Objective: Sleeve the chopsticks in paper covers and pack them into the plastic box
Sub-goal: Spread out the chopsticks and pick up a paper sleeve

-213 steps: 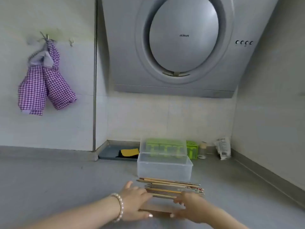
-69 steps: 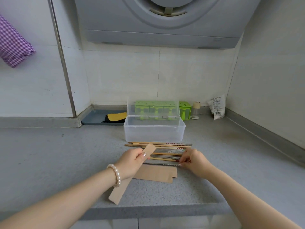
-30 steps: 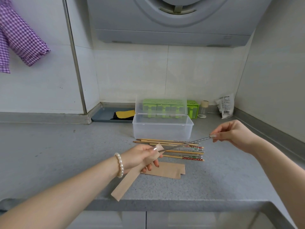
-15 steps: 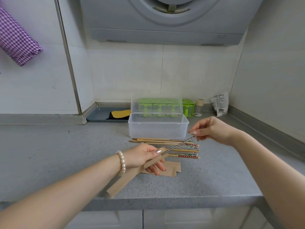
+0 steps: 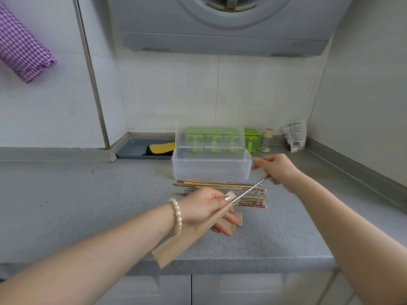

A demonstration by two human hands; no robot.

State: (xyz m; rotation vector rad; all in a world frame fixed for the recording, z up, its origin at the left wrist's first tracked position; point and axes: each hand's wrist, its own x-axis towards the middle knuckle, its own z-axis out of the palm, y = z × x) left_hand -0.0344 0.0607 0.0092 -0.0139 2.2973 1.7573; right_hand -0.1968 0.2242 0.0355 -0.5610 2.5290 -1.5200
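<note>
**Metal chopstick sliding deeper into its paper cover**

Left hand closed round the upper end of a brown paper cover, thumb pinning the mouth; cover slanting down toward the near counter edge. Right hand pinching the far end of a metal chopstick, tip now inside the cover's mouth. Half a second ago more bare shaft showing between the hands; a second ago the tip only at the opening. Now less of it out, right hand nearer the left. Judged: first sleeving under way, nothing packed yet.

Remaining chopsticks lying in a loose row just near of the plastic box, lid up, box seemingly empty. More paper covers flat on the counter beneath the left hand.

Grey speckled countertop, pale tiled walls, range hood overhead. Far along the wall: green container, small jar, white packet, grey tray with a yellow and black cloth. Purple checked fabric hanging far left.
</note>
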